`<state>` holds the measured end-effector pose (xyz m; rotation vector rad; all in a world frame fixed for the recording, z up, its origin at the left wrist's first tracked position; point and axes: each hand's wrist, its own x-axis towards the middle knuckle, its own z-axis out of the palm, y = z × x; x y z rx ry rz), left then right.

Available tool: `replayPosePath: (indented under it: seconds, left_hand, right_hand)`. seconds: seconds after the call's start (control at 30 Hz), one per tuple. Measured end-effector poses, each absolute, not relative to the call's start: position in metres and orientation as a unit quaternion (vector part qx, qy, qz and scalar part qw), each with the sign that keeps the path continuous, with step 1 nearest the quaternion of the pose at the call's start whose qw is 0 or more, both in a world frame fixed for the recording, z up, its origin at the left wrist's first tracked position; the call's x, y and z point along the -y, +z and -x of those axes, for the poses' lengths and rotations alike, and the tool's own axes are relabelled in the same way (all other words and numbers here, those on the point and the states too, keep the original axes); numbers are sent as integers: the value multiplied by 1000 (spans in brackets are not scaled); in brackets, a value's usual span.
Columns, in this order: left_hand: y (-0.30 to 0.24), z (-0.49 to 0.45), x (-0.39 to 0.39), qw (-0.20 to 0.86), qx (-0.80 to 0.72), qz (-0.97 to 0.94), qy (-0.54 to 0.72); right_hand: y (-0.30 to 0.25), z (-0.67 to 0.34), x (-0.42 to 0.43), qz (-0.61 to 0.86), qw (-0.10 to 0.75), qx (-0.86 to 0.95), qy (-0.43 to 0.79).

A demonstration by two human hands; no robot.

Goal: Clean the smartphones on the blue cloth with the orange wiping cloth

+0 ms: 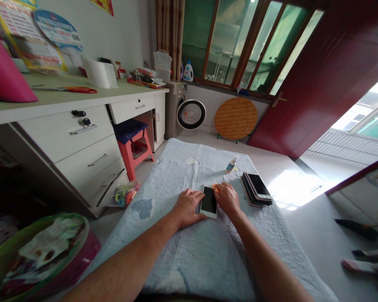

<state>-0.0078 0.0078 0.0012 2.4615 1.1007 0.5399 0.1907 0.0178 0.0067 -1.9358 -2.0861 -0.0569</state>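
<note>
A room in a home, by the look of it: beyond the hands (188, 206) stands a washing machine (175, 100) — its round door (190, 114) swung open — with a detergent bottle (188, 72) and brown curtain (168, 37) near; to their left, a cushioned plastic stool (130, 159).

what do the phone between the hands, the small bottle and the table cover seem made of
Phone: probably glass over the smooth, dark screen; the white border could be glass or plastic. Small bottle: likely plastic, judging by its pale, translucent-looking top. Table cover: seemingly fabric, matte, softly wrinkled.
</note>
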Motion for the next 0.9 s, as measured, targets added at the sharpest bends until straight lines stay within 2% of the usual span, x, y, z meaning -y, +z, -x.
replayPosePath:
  seconds: [0.37, 0.9]
  left_hand:
    - [-1, 5, -7, 177, -386, -884, 194]
    - [-2, 4, -4, 169, -401, -879, 194]
  right_hand:
    - [7, -156, -36, 623, 144, 769, -17]
    - [10, -199, -22, 679, 154, 717, -17]
